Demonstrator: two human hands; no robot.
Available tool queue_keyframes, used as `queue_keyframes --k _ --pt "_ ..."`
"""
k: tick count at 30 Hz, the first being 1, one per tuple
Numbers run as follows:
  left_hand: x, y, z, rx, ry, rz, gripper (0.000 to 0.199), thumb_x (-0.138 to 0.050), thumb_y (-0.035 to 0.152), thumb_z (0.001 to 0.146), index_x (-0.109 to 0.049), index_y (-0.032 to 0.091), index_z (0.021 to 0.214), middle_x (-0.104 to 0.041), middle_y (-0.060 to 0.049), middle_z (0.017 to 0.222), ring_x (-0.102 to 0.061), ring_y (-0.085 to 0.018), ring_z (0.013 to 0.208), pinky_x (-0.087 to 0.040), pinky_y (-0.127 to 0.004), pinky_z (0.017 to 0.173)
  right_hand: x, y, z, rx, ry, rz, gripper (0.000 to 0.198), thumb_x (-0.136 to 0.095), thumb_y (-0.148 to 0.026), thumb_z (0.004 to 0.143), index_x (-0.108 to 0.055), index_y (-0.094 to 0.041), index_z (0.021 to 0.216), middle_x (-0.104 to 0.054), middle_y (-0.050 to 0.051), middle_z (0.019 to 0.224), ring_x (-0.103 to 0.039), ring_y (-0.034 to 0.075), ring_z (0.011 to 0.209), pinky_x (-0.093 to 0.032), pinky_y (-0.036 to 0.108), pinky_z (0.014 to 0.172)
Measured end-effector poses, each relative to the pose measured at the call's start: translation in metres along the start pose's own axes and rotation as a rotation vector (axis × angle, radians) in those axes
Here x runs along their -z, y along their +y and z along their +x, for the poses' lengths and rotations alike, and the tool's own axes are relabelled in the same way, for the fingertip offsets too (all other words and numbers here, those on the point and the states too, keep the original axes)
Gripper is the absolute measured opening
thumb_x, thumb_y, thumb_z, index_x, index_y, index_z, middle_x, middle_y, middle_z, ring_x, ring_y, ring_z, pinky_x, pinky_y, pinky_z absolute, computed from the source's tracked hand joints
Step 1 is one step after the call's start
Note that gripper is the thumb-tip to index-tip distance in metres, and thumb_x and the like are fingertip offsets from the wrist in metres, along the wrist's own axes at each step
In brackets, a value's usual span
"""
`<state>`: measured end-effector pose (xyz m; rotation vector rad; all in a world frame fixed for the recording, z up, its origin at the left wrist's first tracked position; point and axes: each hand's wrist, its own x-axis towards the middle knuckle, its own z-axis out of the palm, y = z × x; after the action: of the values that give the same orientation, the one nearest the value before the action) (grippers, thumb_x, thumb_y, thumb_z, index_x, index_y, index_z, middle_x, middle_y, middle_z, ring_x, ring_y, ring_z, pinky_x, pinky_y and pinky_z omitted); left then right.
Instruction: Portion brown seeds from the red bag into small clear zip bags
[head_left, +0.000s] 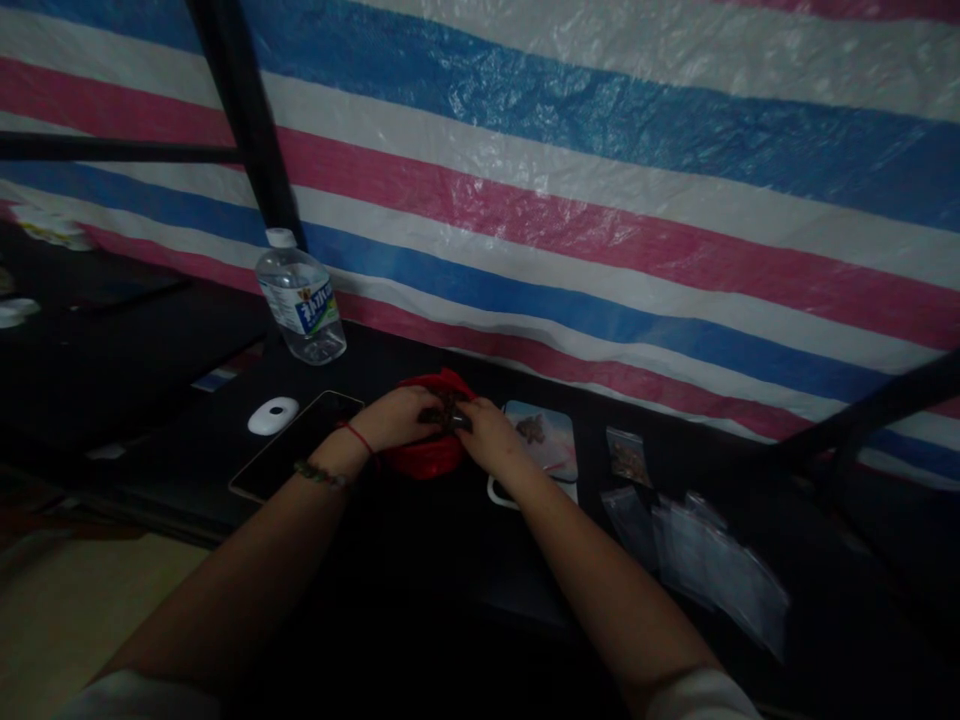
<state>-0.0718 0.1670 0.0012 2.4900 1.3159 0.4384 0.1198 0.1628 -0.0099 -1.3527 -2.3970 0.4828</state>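
Note:
Both of my hands meet over a red plastic bag point(435, 455) on the dark table point(180, 400). My left hand point(397, 418), with a red string and a bead bracelet at the wrist, is curled on the bag's top. My right hand point(486, 432) pinches something small and dark at the bag's mouth; what it is stays too dim to tell. The bag lies partly hidden under both hands.
A water bottle point(301, 298) stands at the back left. A white oval device point(273, 415) and a dark tablet point(296, 440) lie left of the bag. A picture card point(547, 440) and several small clear zip bags point(705, 560) lie to the right. A striped tarp point(600, 200) hangs behind.

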Motion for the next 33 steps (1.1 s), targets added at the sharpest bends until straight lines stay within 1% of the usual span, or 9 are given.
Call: queue_keyframes --k 6,12,17,20,22,25,29,31,33 --pt "-0.001 0.000 0.001 -0.029 0.013 -0.038 0.015 -0.059 0.027 0.081 -0.070 0.019 0.088 -0.069 -0.005 0.088 -0.062 -0.017 0.080 -0.046 -0.028 0.073 -0.002 -0.001 0.001 0.000 0.016 0.061 0.037 -0.056 -0.014 0.082 -0.062 -0.016 0.119 -0.061 0.012 0.114 -0.056 0.021 0.108 -0.042 0.034 0.097" --pt "-0.003 -0.001 0.002 -0.051 0.040 -0.119 0.016 -0.058 0.028 0.083 -0.069 0.020 0.093 -0.069 -0.004 0.092 -0.062 -0.017 0.085 -0.046 -0.029 0.078 -0.005 -0.001 0.002 0.001 0.026 0.126 0.033 -0.056 -0.014 0.082 -0.064 -0.017 0.114 -0.063 0.011 0.111 -0.057 0.020 0.106 -0.043 0.034 0.095" --pt "-0.006 -0.003 0.003 -0.040 0.123 -0.249 0.021 -0.055 0.029 0.086 -0.064 0.020 0.103 -0.069 -0.004 0.099 -0.063 -0.017 0.090 -0.048 -0.030 0.081 -0.012 0.000 0.006 -0.045 0.087 0.226 0.033 -0.063 -0.014 0.075 -0.064 -0.016 0.108 -0.065 0.009 0.106 -0.060 0.020 0.101 -0.045 0.035 0.092" --pt "-0.008 -0.003 0.003 -0.087 0.142 -0.368 0.027 -0.051 0.028 0.088 -0.059 0.021 0.113 -0.069 -0.004 0.106 -0.064 -0.016 0.095 -0.050 -0.030 0.085 -0.016 -0.001 0.009 -0.076 0.115 0.340 0.034 -0.064 -0.012 0.073 -0.062 -0.016 0.106 -0.066 0.007 0.102 -0.062 0.019 0.095 -0.048 0.034 0.087" --pt "-0.009 -0.002 0.003 -0.129 0.166 -0.393 0.032 -0.048 0.026 0.090 -0.055 0.021 0.121 -0.067 -0.005 0.114 -0.063 -0.016 0.103 -0.049 -0.032 0.090 -0.017 -0.001 0.010 -0.084 0.137 0.394 0.038 -0.063 -0.011 0.072 -0.060 -0.017 0.110 -0.066 0.008 0.106 -0.061 0.018 0.099 -0.047 0.034 0.089" --pt "-0.008 -0.002 0.002 -0.140 0.256 -0.322 0.037 -0.044 0.025 0.091 -0.054 0.020 0.126 -0.064 -0.007 0.122 -0.059 -0.017 0.112 -0.047 -0.035 0.097 -0.016 0.001 0.011 -0.082 0.163 0.429 0.041 -0.062 -0.012 0.074 -0.058 -0.020 0.114 -0.064 0.007 0.113 -0.059 0.019 0.106 -0.045 0.036 0.095" --pt "-0.004 -0.005 0.001 -0.057 0.406 -0.187 0.035 -0.039 0.026 0.092 -0.058 0.020 0.121 -0.065 -0.007 0.119 -0.060 -0.018 0.109 -0.047 -0.037 0.097 -0.013 0.005 0.012 -0.133 0.288 0.478 0.038 -0.061 -0.016 0.075 -0.055 -0.020 0.112 -0.063 0.006 0.114 -0.060 0.017 0.105 -0.046 0.035 0.095" --pt "-0.002 -0.008 0.000 -0.007 0.420 -0.104 0.034 -0.038 0.026 0.092 -0.062 0.020 0.116 -0.066 -0.007 0.115 -0.061 -0.019 0.106 -0.048 -0.037 0.095 -0.012 0.007 0.013 -0.136 0.307 0.491 0.037 -0.062 -0.016 0.075 -0.054 -0.020 0.111 -0.063 0.006 0.111 -0.061 0.017 0.101 -0.047 0.034 0.093" --pt "-0.001 -0.009 -0.001 0.036 0.381 -0.019 0.033 -0.040 0.026 0.091 -0.064 0.018 0.111 -0.068 -0.008 0.110 -0.062 -0.020 0.102 -0.048 -0.037 0.093 -0.013 0.009 0.013 -0.118 0.284 0.484 0.037 -0.063 -0.015 0.074 -0.054 -0.020 0.109 -0.064 0.005 0.109 -0.062 0.016 0.099 -0.047 0.034 0.092"
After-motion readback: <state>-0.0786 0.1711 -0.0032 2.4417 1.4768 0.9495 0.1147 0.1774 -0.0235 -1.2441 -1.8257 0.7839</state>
